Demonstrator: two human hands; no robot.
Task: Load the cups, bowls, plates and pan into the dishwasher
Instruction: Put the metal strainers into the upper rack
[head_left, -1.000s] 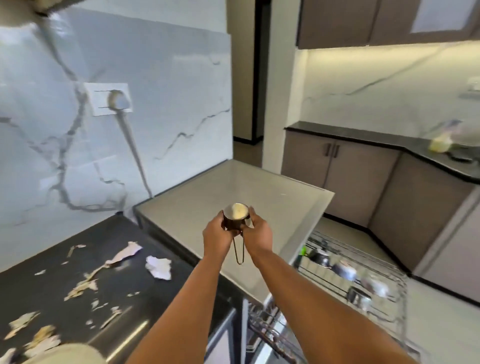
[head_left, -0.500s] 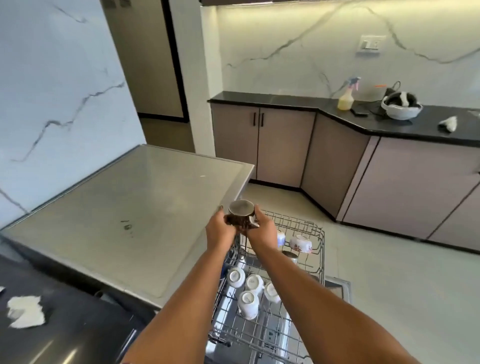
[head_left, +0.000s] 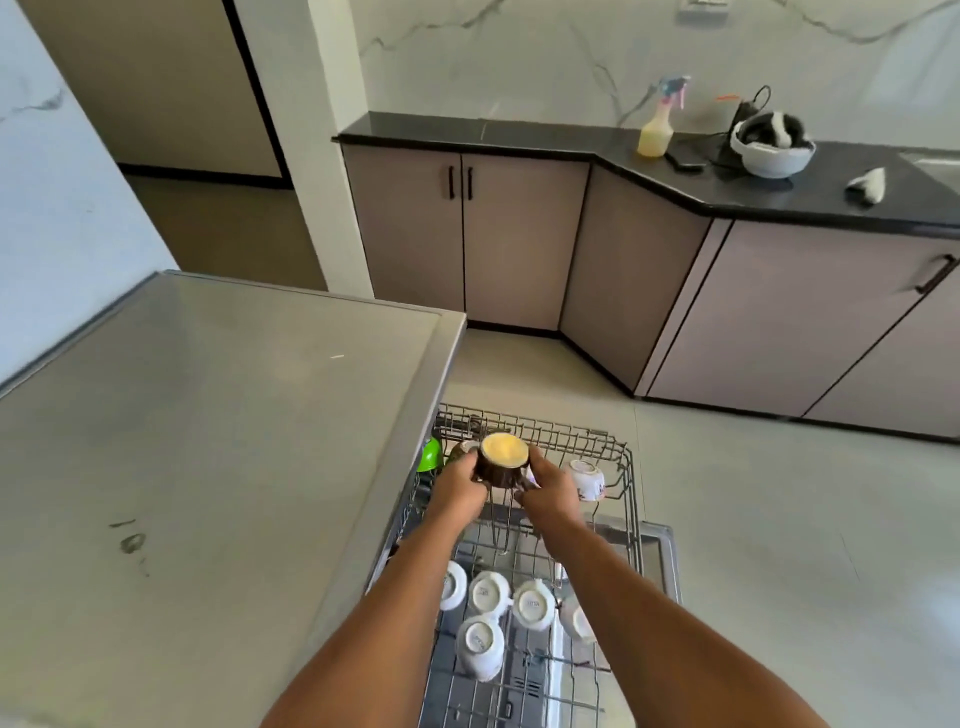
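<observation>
A small dark metal cup (head_left: 503, 461) with a folding wire handle hanging below it is held between both hands above the pulled-out dishwasher rack (head_left: 621, 467). My left hand (head_left: 460, 486) grips its left side and my right hand (head_left: 551, 491) grips its right side. The cup's round face turned toward me glows yellowish. Several white cups (head_left: 485, 592) sit upside down in the near part of the rack. A patterned white cup (head_left: 587, 478) lies at the rack's far right, and a green item (head_left: 430, 454) sits at its far left.
The grey steel top of the dishwasher (head_left: 218, 441) fills the left. Beige cabinets with a black counter (head_left: 571, 140) run along the back and right, carrying a spray bottle (head_left: 657, 127), a white bowl (head_left: 774, 150) and a cloth (head_left: 867, 184). Pale floor lies right of the rack.
My view has swung right and down from the counter to the open rack. Both hands have carried the metal cup over the rack and tipped it.
</observation>
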